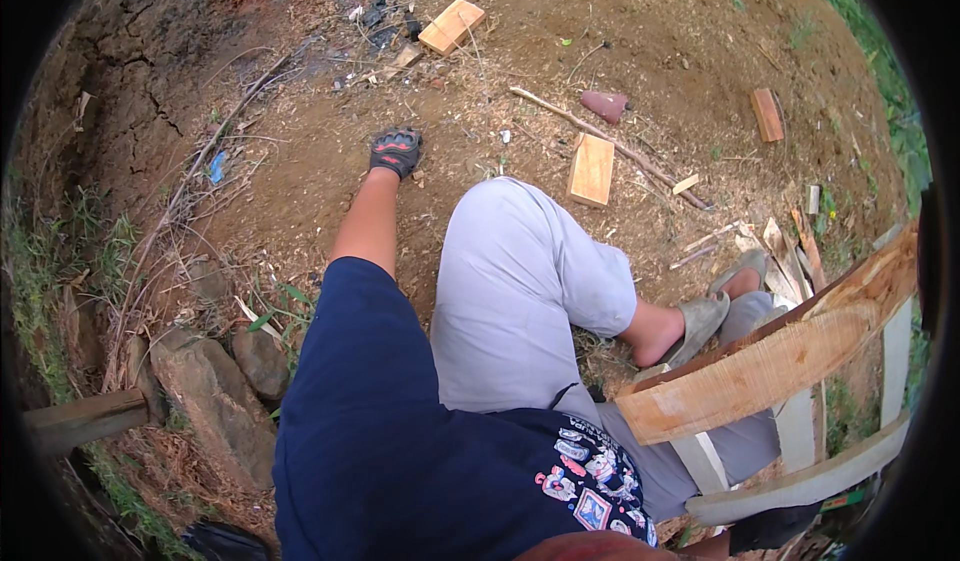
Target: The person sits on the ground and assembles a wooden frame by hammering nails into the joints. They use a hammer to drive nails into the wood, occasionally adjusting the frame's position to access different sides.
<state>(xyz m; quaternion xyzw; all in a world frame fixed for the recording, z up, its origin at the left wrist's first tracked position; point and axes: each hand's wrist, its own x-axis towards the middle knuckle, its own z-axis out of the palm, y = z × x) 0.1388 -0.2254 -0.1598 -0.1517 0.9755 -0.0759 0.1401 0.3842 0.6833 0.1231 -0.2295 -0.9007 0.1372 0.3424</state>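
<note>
My left hand [397, 151], in a black glove with red on the knuckles, reaches out ahead to the bare soil. Its fingers look curled in, and whatever lies under them is hidden. At the lower right, my right hand [772, 529], in a dark glove, is beside a pale curved rail [800, 488] of a slatted wooden frame. Its fingers cannot be made out. A thick curved plank [745, 376] tops that frame, over my bent legs. The nearest loose piece ahead is a light wooden block [591, 170], beyond my raised knee.
More wooden blocks lie further off, one at the top [452, 27] and one at the right [767, 115]. A long stick [610, 141] passes a reddish-brown cone-shaped thing [604, 106]. Wood splinters [785, 261] lie by my sandals. Large stones [215, 391] sit at the left.
</note>
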